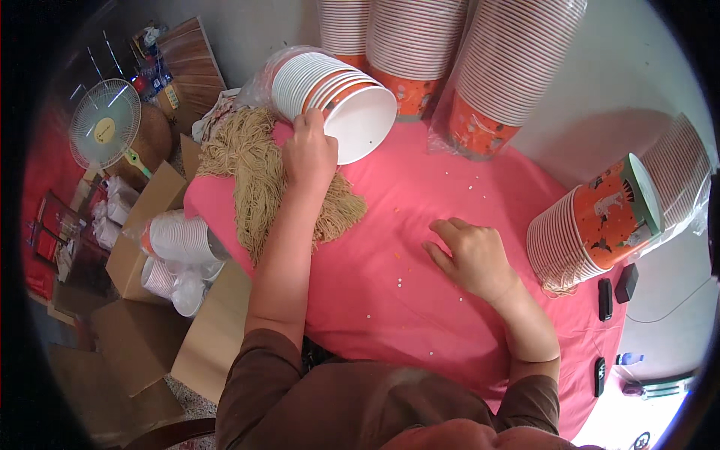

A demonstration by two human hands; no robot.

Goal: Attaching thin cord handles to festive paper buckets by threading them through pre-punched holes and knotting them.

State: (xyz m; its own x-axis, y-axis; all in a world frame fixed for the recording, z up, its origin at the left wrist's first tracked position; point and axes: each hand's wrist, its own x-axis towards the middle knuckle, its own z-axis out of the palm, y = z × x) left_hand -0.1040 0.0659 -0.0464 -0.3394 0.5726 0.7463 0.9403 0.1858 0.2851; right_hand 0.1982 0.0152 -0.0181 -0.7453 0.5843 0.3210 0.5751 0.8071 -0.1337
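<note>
My left hand (310, 154) is closed on the rim of the front paper bucket (364, 124) in a nested stack lying on its side. That bucket's white inside opens toward the right, and clear plastic wraps the stack's far end. Beneath my left forearm lies a bundle of tan cords (255, 180). My right hand (476, 259) holds nothing; its thumb and fingers are apart, a little above the pink cloth (375, 277). To its right, a nested stack of orange patterned buckets (604, 214) leans upside down, with thin tan cords (561, 283) around its lower end.
Tall stacks of orange and white buckets (409, 45) stand against the wall at the back. Small white bits dot the cloth. Black devices (604, 300) lie at the right edge. To the left are open cardboard boxes (146, 225) with wrapped buckets and a fan (105, 124).
</note>
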